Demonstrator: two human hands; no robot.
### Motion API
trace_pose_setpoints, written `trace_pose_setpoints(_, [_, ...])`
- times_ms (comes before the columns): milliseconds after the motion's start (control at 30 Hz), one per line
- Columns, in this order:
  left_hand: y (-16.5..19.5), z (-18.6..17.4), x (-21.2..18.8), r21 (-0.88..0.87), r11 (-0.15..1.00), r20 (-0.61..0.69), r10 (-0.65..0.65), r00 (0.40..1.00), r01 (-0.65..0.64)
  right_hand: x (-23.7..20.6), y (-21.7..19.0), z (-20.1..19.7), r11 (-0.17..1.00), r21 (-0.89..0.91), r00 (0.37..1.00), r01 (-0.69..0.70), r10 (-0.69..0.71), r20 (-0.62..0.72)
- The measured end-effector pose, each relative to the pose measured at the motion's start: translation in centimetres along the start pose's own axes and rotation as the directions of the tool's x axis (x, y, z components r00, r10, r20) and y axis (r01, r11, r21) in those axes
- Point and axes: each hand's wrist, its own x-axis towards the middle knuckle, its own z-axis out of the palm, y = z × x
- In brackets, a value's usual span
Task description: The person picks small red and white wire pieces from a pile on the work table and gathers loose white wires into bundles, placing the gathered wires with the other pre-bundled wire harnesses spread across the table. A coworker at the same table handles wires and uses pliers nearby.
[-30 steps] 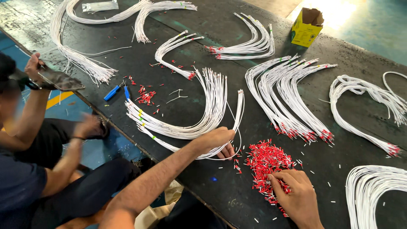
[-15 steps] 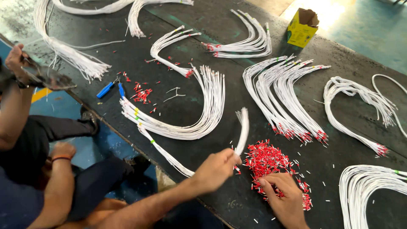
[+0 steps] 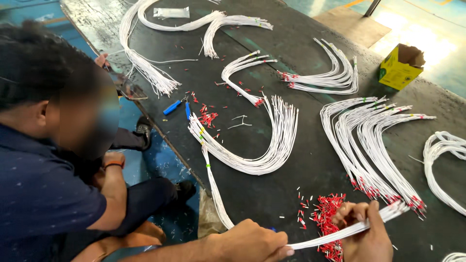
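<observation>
Head view: a white wire bundle [image 3: 340,232] is gripped by closed fingers of the left hand [image 3: 252,240] and right hand [image 3: 364,233], above red ferrules [image 3: 326,216] on the bench [image 3: 301,29].

The right hand [image 3: 366,237] is cut off by the bottom edge, covering some red ferrules [image 3: 324,218].

wires [image 3: 272,145] white | ferrules [image 3: 326,213] red | box [image 3: 400,67] yellow | pliers [image 3: 177,106] blue
</observation>
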Motion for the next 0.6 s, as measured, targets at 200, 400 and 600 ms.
trace_pose_setpoints(200, [-1.7,2.5,2.6,-0.012,0.999,0.251,-0.03,0.968,0.034,-0.5,0.5,0.1,0.925,-0.377,0.982,0.049,-0.114,-0.152])
trace_pose_setpoints(400, [-2.0,0.4,2.4,0.011,0.992,0.041,-0.127,0.991,0.127,-0.4,0.5,-0.5,0.926,-0.358,0.962,0.122,-0.199,-0.186])
trace_pose_setpoints(600, [-2.7,-2.0,4.1,0.016,0.995,-0.192,0.101,0.976,-0.1,-0.5,0.4,0.3,0.921,-0.354,0.929,0.161,-0.262,-0.26])
